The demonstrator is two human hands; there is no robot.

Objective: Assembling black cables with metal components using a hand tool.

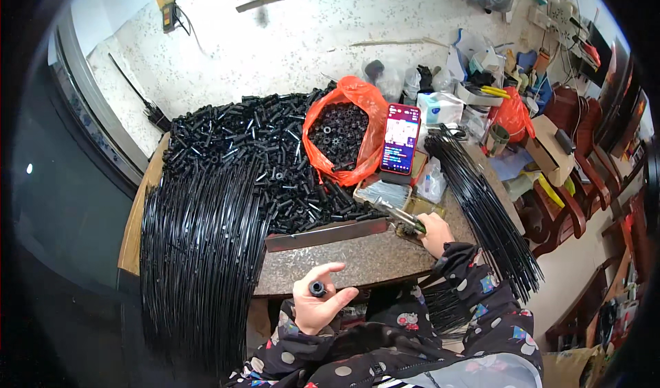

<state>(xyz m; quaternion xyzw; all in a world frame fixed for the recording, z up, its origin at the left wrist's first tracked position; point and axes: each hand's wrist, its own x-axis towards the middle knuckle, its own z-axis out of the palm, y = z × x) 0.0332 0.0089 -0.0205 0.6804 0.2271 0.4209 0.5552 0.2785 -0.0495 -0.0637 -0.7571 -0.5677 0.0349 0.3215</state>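
A short black tube (316,289), its round hollow end facing up, sits in my left hand (317,304) by the table's front edge. The thumb and index finger of that hand stand apart, while the other fingers curl round the tube. My right hand (434,234) is closed on the handle of a metal tool (405,217) with long silver arms, perhaps pliers. Its tip points up and left, over a small tray of thin pale pieces (386,194). Between and beyond my hands, a low metal strip (328,235) borders a large heap of black tubes (227,130).
Long black rods (199,250) hang over the front edge at left; another bundle (481,209) lies at right. An orange bag (377,106) holds small black parts. A phone (400,140) stands beside it. Clutter and a red bag (514,115) fill the far right, near wooden chairs (584,147).
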